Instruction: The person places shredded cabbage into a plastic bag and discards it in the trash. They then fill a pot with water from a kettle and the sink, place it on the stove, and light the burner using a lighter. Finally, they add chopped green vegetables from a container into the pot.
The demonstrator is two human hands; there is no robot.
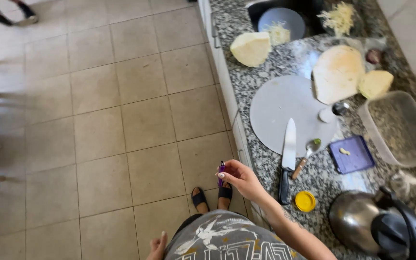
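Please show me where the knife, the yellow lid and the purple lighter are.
knife (289,144): head view, middle of the blade.
yellow lid (305,201): head view, centre of its top.
purple lighter (221,169): head view, body above the right hand's fingers.

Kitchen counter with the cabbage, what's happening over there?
A person stands beside the granite counter, holding a small purple thing in the right hand. It looks like a lighter. The left hand hangs low, holding nothing. On the counter lie cut cabbage pieces, a knife on a round board, and a metal kettle.
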